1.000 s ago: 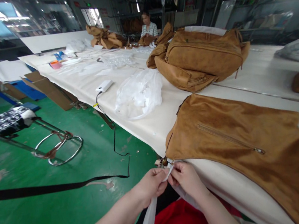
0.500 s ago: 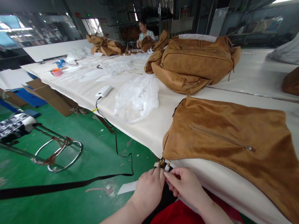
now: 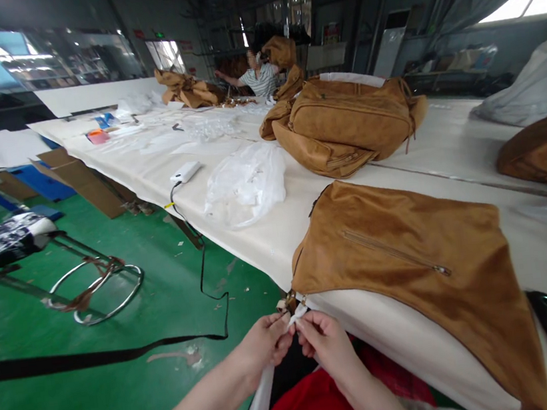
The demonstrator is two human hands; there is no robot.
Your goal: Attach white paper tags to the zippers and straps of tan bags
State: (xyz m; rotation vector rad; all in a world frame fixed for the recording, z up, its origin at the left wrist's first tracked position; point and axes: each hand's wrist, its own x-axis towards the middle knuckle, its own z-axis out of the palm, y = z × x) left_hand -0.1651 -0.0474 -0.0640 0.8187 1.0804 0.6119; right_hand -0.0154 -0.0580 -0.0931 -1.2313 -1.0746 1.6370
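Observation:
A flat tan suede bag (image 3: 413,267) lies on the long white table (image 3: 267,233), its zipper corner with metal hardware (image 3: 293,298) hanging over the near edge. My left hand (image 3: 264,342) and my right hand (image 3: 324,339) meet just below that corner. Both pinch a strip of white plastic film (image 3: 259,402) that trails down over my lap. The fingers of each hand are closed on the film.
A stack of tan bags (image 3: 348,121) and a crumpled white plastic sheet (image 3: 245,182) sit further up the table. A white power bank (image 3: 185,172) has a black cable running to the green floor. A stool (image 3: 54,261) stands left. Another person (image 3: 261,75) works at the far end.
The white film, hidden half a second ago, hangs from my fingers again. The view has shifted slightly right and the far person has raised an arm.

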